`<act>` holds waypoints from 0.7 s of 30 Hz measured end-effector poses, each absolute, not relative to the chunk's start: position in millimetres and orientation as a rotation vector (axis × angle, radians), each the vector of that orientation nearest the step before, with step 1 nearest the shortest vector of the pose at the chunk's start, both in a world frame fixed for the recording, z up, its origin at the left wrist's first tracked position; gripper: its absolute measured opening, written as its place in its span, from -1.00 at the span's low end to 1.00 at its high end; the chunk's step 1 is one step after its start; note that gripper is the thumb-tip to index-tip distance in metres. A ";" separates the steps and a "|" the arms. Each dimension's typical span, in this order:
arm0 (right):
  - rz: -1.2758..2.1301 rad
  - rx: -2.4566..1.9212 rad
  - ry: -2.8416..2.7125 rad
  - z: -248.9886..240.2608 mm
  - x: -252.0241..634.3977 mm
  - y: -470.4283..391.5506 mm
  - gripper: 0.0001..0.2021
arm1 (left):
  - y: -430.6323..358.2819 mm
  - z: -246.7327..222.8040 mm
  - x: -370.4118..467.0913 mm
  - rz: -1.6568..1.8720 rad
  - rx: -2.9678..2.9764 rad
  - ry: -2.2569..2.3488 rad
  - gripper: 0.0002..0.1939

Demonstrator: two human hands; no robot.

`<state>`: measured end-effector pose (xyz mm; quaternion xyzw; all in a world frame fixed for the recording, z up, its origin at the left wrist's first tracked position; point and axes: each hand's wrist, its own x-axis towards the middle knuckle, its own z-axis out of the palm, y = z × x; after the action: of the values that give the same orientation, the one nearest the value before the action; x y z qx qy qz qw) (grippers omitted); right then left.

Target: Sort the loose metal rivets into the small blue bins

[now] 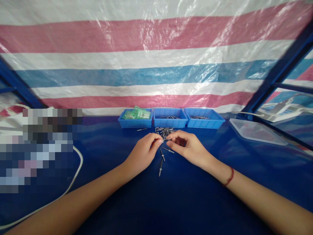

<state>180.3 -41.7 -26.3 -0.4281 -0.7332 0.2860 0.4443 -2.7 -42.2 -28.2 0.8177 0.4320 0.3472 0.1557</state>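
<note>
My left hand [143, 150] is closed in a pinch, thumb against forefinger, on a small silver blind rivet [164, 140]. Opposite it, my right hand [187, 145] has its fingers curled, with forefinger and thumb tips closed at the other end of the same rivet; the fingertips partly hide it. Just beyond the fingers is a heap of blind rivets [166, 131] on the blue table [156, 202]. A few loose ones lie nearer to me, among them a single rivet [160, 168] pointing along the table.
Three blue bins stand in a row behind the heap: a left bin [135, 124] with green packets [138, 113], a middle bin [170, 123] and a right bin [205, 123] with rivets. A clear plastic lid [256, 132] lies right. A white cable [79, 163] runs left.
</note>
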 end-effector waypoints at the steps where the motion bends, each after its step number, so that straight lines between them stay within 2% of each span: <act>1: 0.709 -1.041 -1.817 -24.9 179.4 -43.4 -0.84 | -42.7 -28.0 -2.6 0.995 2.333 1.227 -0.85; 11: 0.727 -0.996 -1.773 -21.3 177.3 -48.1 -0.84 | -44.3 -27.1 -1.9 0.951 2.307 1.176 -0.83; 21: 0.494 -0.885 -1.943 -13.0 177.5 -56.1 -0.93 | -47.8 -25.6 -1.9 1.008 2.333 1.088 -0.89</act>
<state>177.5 -56.1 -13.0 -0.3590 -0.7885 0.2006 0.4573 -1.9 -47.8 -25.6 0.8288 0.3866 0.3584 0.1876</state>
